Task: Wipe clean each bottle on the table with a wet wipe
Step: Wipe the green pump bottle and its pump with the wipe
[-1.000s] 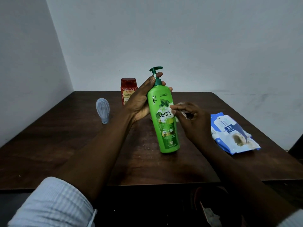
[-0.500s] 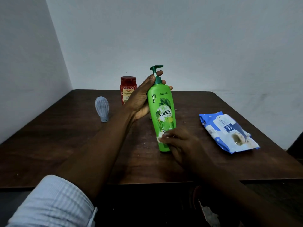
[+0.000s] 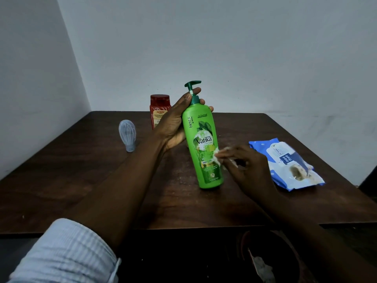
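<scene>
The left hand (image 3: pixel 173 123) is wrapped closed around the upper body and neck of the green pump bottle (image 3: pixel 203 144), holding it tilted with its base on or just above the dark table (image 3: pixel 81 180), I cannot tell which. The right hand (image 3: pixel 246 170) pinches a crumpled wet wipe (image 3: pixel 219 158) in its fingertips, pressed to the bottle's right side at the label. Half a second ago that hand was near the bottle's base; it is now higher, and the wipes pack (image 3: pixel 287 164) lies right of the bottle.
</scene>
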`<state>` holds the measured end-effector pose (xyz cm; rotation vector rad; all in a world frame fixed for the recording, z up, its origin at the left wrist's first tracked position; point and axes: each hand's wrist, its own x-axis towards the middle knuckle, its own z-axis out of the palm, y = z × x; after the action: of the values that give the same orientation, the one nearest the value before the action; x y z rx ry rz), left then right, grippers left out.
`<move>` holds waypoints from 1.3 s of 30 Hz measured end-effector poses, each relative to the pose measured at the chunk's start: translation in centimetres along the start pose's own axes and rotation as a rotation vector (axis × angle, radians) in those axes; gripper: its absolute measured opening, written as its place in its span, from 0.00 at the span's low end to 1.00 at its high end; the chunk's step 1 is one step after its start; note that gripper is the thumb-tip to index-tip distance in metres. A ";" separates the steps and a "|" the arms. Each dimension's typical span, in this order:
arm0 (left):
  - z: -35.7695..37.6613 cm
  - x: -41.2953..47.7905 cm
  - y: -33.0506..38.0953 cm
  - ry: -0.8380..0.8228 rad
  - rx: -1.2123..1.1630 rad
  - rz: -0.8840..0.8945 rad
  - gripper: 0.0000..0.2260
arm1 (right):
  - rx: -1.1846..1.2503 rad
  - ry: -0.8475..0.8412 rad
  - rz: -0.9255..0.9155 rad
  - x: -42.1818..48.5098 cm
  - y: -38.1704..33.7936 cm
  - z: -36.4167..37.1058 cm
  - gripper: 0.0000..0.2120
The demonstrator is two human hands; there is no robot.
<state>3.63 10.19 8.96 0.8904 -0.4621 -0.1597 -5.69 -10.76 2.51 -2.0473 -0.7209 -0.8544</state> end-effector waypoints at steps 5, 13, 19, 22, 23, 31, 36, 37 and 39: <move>0.0 0.1 -0.1 0.002 0.005 0.013 0.14 | 0.109 0.028 0.158 0.3 0.1 0.4 0.07; 0.1 0.2 -0.4 0.019 0.019 0.032 0.13 | -0.084 -0.003 -0.106 -2.8 -1.2 1.3 0.09; 0.4 0.2 -0.3 0.016 0.022 0.024 0.13 | -0.173 -0.161 -0.266 -4.8 -0.2 2.1 0.11; 0.2 0.1 -0.3 0.014 0.018 0.023 0.13 | -0.114 -0.205 -0.217 -4.9 0.1 1.9 0.11; 0.1 0.1 -0.3 0.019 0.016 0.024 0.13 | -0.068 -0.188 -0.152 -4.8 -0.1 1.5 0.09; -0.3 -0.1 -0.3 0.025 -0.013 0.045 0.13 | 0.158 -0.126 0.459 -2.9 0.2 -0.4 0.11; -0.2 -0.2 -0.3 0.042 0.001 0.054 0.13 | 0.181 -0.122 0.505 -2.9 -0.1 -0.3 0.11; -0.2 -0.2 -0.3 0.044 0.005 0.057 0.13 | 0.182 -0.114 0.503 -2.9 -0.3 -0.2 0.10; -0.2 -0.2 -0.3 0.043 0.010 0.061 0.12 | 0.160 -0.099 0.477 -3.3 -0.5 0.1 0.09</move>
<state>3.58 10.21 8.59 0.8871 -0.4495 -0.0819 -8.03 -11.06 0.08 -2.0058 -0.3138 -0.4116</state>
